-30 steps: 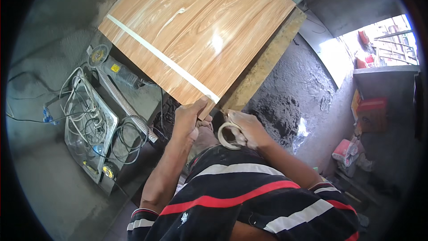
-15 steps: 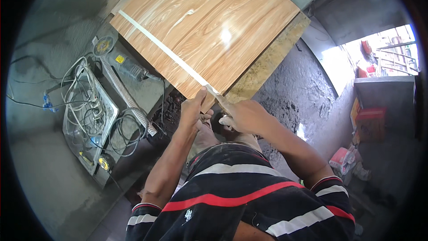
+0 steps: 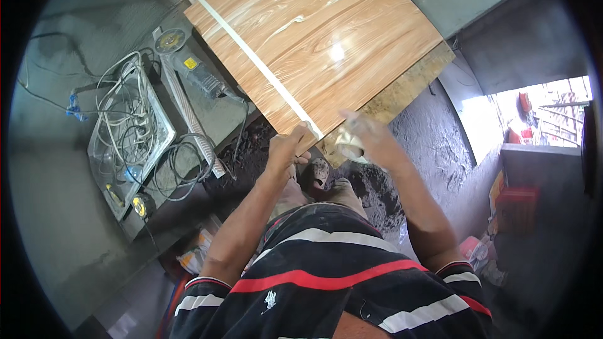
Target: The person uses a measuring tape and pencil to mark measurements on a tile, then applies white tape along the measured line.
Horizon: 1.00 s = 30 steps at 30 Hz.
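Over the mottled slab (image 3: 405, 93), the board (image 3: 339, 44) lies with one white strip (image 3: 251, 54) already run across it, the rest bare, its corner pinched by the left hand (image 3: 286, 150), the blurred right hand (image 3: 372, 141) grasping a roll (image 3: 349, 150).

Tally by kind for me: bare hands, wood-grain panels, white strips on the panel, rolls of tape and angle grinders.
Bare hands, left hand and right hand: 2
Wood-grain panel: 1
White strip: 1
Roll of tape: 1
Angle grinder: 1
Total: 6
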### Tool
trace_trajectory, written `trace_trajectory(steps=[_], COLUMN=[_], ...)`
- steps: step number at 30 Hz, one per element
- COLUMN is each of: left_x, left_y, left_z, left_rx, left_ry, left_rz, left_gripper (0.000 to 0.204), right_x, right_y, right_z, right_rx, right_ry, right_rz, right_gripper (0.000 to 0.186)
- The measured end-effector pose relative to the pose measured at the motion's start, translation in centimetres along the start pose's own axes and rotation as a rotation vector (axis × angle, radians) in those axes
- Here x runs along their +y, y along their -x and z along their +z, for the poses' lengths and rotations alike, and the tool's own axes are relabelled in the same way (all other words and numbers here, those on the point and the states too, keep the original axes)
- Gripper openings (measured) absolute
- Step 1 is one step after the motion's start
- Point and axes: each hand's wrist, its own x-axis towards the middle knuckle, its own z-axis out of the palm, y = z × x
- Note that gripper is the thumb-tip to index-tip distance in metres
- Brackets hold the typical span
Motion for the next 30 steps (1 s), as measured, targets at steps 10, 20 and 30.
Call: trace_trajectory(steps=[10, 20, 30], left_x=[0.8, 4.3, 9.8], left_y=[10.1, 13.4, 12.6], left_z=[-1.7, -10.4, -34.9], left_rx=[0.429, 0.419, 1.146], left_ry=[-0.481, -0.726, -1.257], left_rz=[0.899, 1.265, 0.897], left_gripper=[0.048, 0.040, 0.034], right_x=[-4.6, -14.0, -18.0], right_y=[-2.6, -7.1, -12.8], right_z=[2.8, 14.0, 23.7], right_rx=[-0.107, -0.344, -0.280], right_ry=[-0.235, -0.287, 0.044], right_rz=[0.078, 0.053, -0.328], right_gripper=[0.041, 0.047, 0.059])
